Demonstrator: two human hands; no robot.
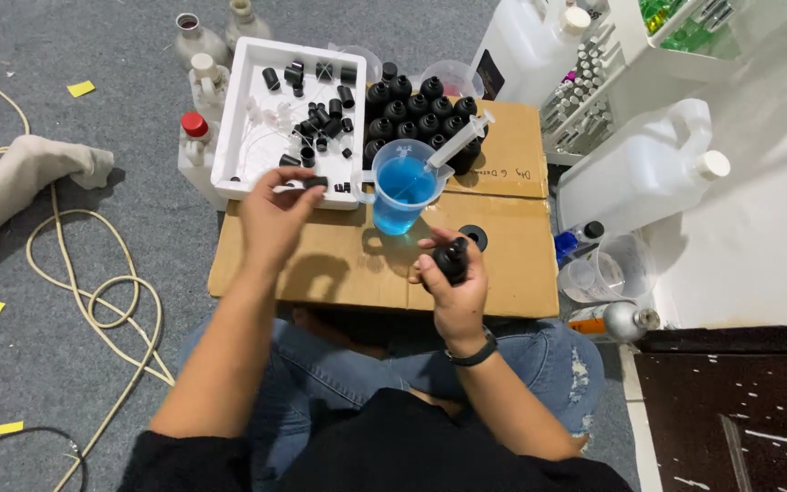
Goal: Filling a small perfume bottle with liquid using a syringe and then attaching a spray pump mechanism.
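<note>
My left hand (275,211) pinches a small black cap (314,182) at the front edge of a white foam tray (234,118) that holds several loose black caps. My right hand (453,278) grips a small black bottle (453,258) over a flat cardboard box (503,264) on my lap. Between the hands stands a clear jug of blue liquid (400,189) with a syringe (460,138) resting in it. Behind the jug is a cluster of several black bottles (416,111). A black cap (473,236) lies on the cardboard near my right hand.
Two large white jerrycans (639,169) (530,46) stand at the right beside a white shelf with small vials (585,96). A clear measuring cup (614,264) and a metal bottle (626,319) sit by the box. Flasks (195,41), a red-capped bottle (195,137), a cream rope (93,292) and a sock (20,178) lie on grey carpet.
</note>
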